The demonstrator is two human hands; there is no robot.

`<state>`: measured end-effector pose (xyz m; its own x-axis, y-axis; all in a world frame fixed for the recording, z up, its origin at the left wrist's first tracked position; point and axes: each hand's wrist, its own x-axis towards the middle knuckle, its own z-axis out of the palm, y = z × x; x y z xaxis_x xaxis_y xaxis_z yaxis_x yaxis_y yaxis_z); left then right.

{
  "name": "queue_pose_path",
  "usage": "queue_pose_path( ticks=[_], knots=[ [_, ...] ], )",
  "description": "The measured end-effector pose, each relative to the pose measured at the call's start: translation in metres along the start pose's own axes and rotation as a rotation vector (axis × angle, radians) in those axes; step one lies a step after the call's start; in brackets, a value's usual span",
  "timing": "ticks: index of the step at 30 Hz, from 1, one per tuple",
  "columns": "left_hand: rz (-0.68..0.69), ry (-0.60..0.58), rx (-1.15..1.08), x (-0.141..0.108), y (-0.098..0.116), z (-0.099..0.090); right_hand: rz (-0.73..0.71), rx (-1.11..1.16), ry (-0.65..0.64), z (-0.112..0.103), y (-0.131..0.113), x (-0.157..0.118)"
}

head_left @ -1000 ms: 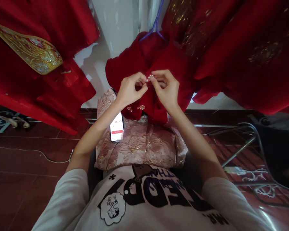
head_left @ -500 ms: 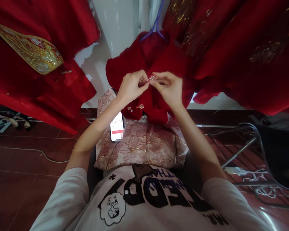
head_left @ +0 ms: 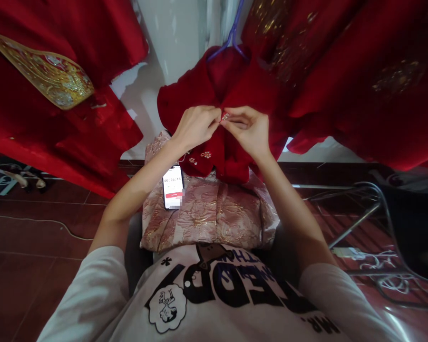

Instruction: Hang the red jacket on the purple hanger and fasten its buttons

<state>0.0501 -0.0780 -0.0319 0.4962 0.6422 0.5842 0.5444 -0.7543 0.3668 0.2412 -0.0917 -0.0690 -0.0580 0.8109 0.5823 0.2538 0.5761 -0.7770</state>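
A red garment [head_left: 185,90] hangs in front of me on a purple hanger [head_left: 232,35]. At its front edge, my right hand [head_left: 252,130] pinches a small beaded flower clasp [head_left: 225,116] between thumb and fingers. My left hand [head_left: 199,124] is closed right beside it, its fingertips turned away, so what it grips is hidden. Below, two more flower-shaped beaded pieces, a looped one [head_left: 206,155] and a smaller one [head_left: 192,161], sit on the red cloth. Pink-gold brocade fabric [head_left: 199,216] lies across my lap, with a lit phone [head_left: 172,187] on it.
Red garments hang on both sides, the left one [head_left: 39,128] bearing a gold embroidered panel [head_left: 57,85]. A metal-framed black chair [head_left: 410,228] stands at right, near coiled white cables [head_left: 392,280]. A thin cable [head_left: 67,232] runs over the tiled floor at left.
My left hand has rolled over, its fingers now curled and covering the clasp's left part that showed before. My right hand stays nearly still. The lower front of the red garment has shifted slightly.
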Motion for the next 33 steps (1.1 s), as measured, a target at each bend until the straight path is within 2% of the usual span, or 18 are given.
queue_pose_path(
  ticks=[5, 10, 12, 15, 19, 21, 23, 26, 28, 30, 33],
  knots=[
    [-0.058, 0.004, -0.203, 0.003, 0.001, 0.018, -0.014, -0.108, -0.041, 0.002, 0.004, -0.004],
    [-0.228, -0.036, -0.43, -0.002, 0.002, 0.029, -0.109, -0.2, -0.148, -0.004, 0.004, -0.016],
    [-0.257, -0.043, -0.443, -0.009, -0.001, 0.027, -0.079, -0.238, -0.232, -0.017, 0.009, -0.019],
    [-0.266, -0.012, -0.432, -0.024, -0.014, 0.021, 0.052, -0.321, -0.307, -0.047, 0.022, -0.018],
    [-0.301, 0.139, -0.333, -0.047, -0.048, 0.021, 0.173, -0.47, -0.199, -0.089, 0.03, -0.01],
    [-0.343, 0.184, -0.284, -0.058, -0.063, 0.025, 0.158, -0.457, -0.124, -0.102, 0.019, -0.008],
    [-0.382, 0.191, -0.271, -0.068, -0.072, 0.028, 0.099, -0.395, -0.069, -0.107, -0.001, -0.008],
    [-0.38, 0.146, -0.322, -0.079, -0.072, 0.031, -0.028, -0.294, -0.038, -0.103, -0.04, -0.013],
    [-0.365, 0.104, -0.379, -0.082, -0.067, 0.031, -0.052, -0.224, -0.126, -0.096, -0.064, -0.019],
    [-0.367, 0.088, -0.426, -0.083, -0.062, 0.032, -0.016, -0.151, -0.301, -0.086, -0.081, -0.024],
    [-0.39, 0.118, -0.458, -0.081, -0.058, 0.034, 0.09, -0.038, -0.599, -0.063, -0.086, -0.03]
  ],
)
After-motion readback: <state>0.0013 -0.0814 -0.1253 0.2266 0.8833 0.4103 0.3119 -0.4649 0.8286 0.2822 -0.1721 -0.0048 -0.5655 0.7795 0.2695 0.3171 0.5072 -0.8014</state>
